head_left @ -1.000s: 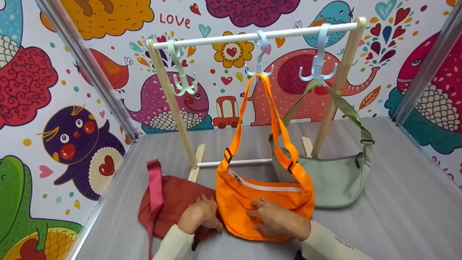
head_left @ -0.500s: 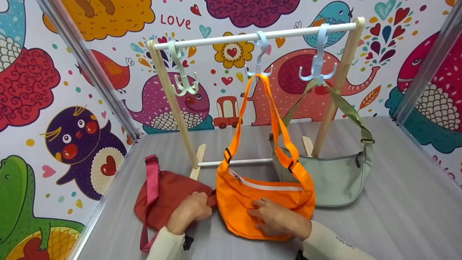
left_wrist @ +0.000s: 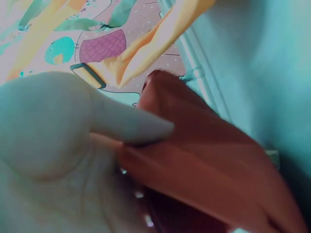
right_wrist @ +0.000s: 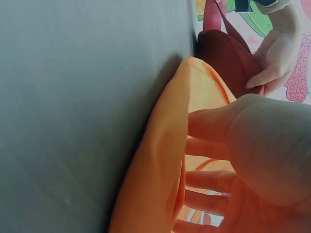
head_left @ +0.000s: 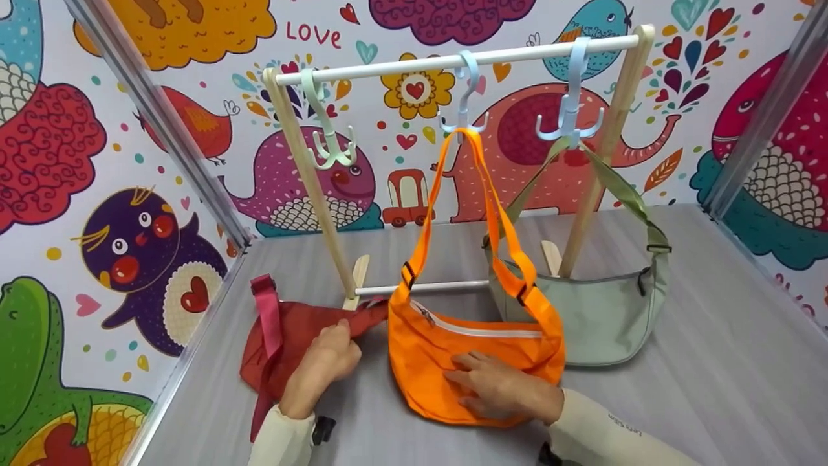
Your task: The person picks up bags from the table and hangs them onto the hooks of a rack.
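A dark red shoulder bag (head_left: 304, 323) with a pinkish strap (head_left: 267, 317) lies on the tabletop at the left. My left hand (head_left: 328, 353) pinches its upper edge; in the left wrist view the thumb (left_wrist: 141, 127) presses over the red cloth (left_wrist: 194, 141), with the other fingers hidden. An orange bag (head_left: 427, 375) with a white zip hangs by its strap from the middle hook, its bottom close to the table. Against its front rests my right hand (head_left: 495, 383), fingers spread and fairly straight; the right wrist view shows those fingers (right_wrist: 209, 180) touching the orange cloth.
A wooden rack with a white rod (head_left: 401, 66) stands behind the bags. A pale green hook (head_left: 333, 152) at the left carries nothing. From the right blue hook (head_left: 569, 120) hangs a grey-green bag (head_left: 601, 323). Patterned walls and a metal rail (head_left: 194, 349) border the grey table.
My left hand has shifted from the red bag's right side to its upper edge and taken hold, lifting the right end slightly. The right hand stays on the orange bag.
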`<state>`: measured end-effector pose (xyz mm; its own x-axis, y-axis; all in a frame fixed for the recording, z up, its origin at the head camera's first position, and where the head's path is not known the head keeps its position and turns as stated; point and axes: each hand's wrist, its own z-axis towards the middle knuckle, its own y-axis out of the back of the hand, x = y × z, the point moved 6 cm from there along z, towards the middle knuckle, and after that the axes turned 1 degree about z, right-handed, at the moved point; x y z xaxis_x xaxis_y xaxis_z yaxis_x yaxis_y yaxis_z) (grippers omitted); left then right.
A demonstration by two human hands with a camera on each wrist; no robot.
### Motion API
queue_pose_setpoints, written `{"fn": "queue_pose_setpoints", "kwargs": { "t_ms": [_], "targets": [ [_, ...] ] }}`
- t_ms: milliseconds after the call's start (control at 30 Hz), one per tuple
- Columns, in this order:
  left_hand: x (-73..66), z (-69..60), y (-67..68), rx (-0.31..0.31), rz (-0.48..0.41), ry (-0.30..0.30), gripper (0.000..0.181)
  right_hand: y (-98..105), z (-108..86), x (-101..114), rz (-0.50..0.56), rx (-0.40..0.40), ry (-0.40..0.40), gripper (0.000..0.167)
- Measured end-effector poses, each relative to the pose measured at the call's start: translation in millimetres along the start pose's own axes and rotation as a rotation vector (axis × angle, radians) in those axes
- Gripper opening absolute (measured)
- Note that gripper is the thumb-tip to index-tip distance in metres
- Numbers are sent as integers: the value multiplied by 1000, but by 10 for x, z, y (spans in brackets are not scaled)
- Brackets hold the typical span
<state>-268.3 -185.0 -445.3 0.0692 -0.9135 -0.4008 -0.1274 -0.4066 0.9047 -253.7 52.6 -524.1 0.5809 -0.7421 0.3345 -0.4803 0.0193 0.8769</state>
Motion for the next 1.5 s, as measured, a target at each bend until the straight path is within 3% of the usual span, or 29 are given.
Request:
{"fn": "queue_pose_setpoints", "kwargs": {
  "t_ms": [133,233,367,533,667,867,1133,1500],
  "targets": [
    [-10,16,78,-77,-54,5,31,65,-12,15,-9,2,7,51],
    [-40,16,135,-131,-86,-26,29,150,-27,59,-13,-19,15,50],
    [-61,3,184,-190,-146,-56,33,313,-63,162,4,-97,86,48],
    [-89,-29,251,-316,-200,-102,39,522,-118,287,29,-210,190,45],
    [-123,-48,285,-377,-229,-99,46,657,-141,351,67,-255,224,43],
    [-209,-77,265,-370,-292,-92,48,819,-134,428,135,-293,235,41],
    [-372,-154,242,-390,-324,-191,53,1025,-126,581,318,-508,336,29],
    [-595,-263,161,-417,-338,-350,57,1114,-50,576,586,-671,239,42]
  ]
}}
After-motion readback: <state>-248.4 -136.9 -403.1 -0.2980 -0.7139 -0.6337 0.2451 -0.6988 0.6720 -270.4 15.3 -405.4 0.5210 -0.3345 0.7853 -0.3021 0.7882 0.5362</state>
